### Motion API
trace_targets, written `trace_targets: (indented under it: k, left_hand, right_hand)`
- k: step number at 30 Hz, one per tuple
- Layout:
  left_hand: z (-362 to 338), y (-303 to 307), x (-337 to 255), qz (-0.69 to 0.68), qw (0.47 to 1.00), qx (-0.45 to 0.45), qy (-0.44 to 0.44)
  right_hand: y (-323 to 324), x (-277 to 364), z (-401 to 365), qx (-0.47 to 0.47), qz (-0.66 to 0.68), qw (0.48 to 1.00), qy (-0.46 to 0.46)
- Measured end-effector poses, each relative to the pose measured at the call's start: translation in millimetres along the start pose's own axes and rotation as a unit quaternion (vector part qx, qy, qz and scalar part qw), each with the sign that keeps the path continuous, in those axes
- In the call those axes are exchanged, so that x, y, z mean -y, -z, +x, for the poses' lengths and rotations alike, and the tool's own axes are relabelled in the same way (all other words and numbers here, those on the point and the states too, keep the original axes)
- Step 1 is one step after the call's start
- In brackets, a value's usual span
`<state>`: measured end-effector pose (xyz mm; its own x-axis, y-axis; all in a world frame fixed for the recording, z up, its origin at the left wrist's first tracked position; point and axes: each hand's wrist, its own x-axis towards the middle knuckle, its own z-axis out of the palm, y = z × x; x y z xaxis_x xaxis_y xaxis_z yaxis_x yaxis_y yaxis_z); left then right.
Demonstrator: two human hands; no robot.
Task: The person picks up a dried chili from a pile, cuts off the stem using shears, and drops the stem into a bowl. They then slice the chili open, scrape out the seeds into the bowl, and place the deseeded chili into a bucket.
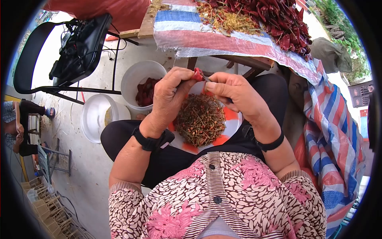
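In front of my lap, my left hand (172, 88) pinches a dried red chili pepper (197, 74) between thumb and fingers. Close beside it, my right hand (234, 90) is closed on a small grey metal tool (206, 79) whose tip meets the pepper; most of it is hidden in the fingers, so its kind cannot be told. Below both hands, a white basin (235, 128) with red patterns rests between my legs. It holds a heap of chili stems and bits (201, 121).
Ahead, a striped tarp (175, 27) covers a table bearing a pile of dried red chilies (284, 24) and yellowish seeds (229, 22). To the left stand a white bucket (129, 77) with chilies inside, another white bucket (93, 119) and a black chair (79, 51). Another person (26, 123) sits far left.
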<state>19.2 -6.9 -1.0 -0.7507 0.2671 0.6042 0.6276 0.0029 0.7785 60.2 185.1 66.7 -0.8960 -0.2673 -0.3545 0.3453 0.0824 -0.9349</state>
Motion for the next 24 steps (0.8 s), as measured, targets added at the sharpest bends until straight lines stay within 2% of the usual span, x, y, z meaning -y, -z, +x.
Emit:
trace_targets:
  k: [2, 4, 5, 8, 11, 12, 14, 15, 16, 18, 22, 24]
  left_hand:
    - [0.6, -0.3, 0.2, 0.044, 0.999, -0.002, -0.029]
    - [0.3, -1.7, 2.4, 0.062, 0.997, -0.003, -0.041]
    - [-0.4, -2.2, 3.0, 0.072, 0.996, -0.004, -0.047]
    - [-6.7, -2.3, -0.6, -0.054, 0.994, 0.024, 0.093]
    - [-10.9, -4.3, -11.0, -0.282, 0.929, 0.027, 0.236]
    - [-13.2, -8.3, -11.9, -0.255, 0.938, 0.061, 0.225]
    - [-19.0, -18.9, -8.2, -0.199, 0.952, 0.121, 0.199]
    - [-30.5, -25.0, 7.2, -0.176, 0.954, 0.180, 0.163]
    - [-31.6, -28.9, 5.7, -0.138, 0.964, 0.190, 0.127]
    - [-27.4, -21.7, -3.6, -0.260, 0.912, 0.142, 0.283]
    - [-22.0, -5.4, -5.9, -0.293, 0.890, 0.088, 0.339]
    - [-18.8, -2.2, -14.4, -0.277, 0.884, 0.079, 0.368]
  right_hand:
    - [-0.4, -1.3, 1.5, 0.005, 0.042, 0.999, 0.004]
    - [-10.8, -16.5, 7.0, -0.025, 0.040, 0.995, 0.089]
    - [-12.8, -29.7, 11.4, -0.093, -0.078, 0.978, 0.171]
    - [-23.2, -26.1, 3.6, -0.196, -0.252, 0.905, 0.281]
    - [-23.5, -29.2, 5.0, -0.229, -0.311, 0.848, 0.362]
    - [-23.1, -28.2, 4.3, -0.220, -0.197, 0.895, 0.335]
    - [-20.5, -15.7, 1.2, -0.186, 0.033, 0.945, 0.267]
    - [-6.1, 4.4, -8.6, -0.090, 0.145, 0.957, 0.233]
    - [1.1, 15.8, -12.5, -0.074, 0.135, 0.959, 0.240]
    - [-1.8, 26.3, -21.4, -0.186, 0.067, 0.926, 0.322]
    - [8.3, -3.0, -31.9, -0.162, -0.085, 0.953, 0.241]
    - [6.3, -23.8, -30.6, -0.124, -0.211, 0.940, 0.239]
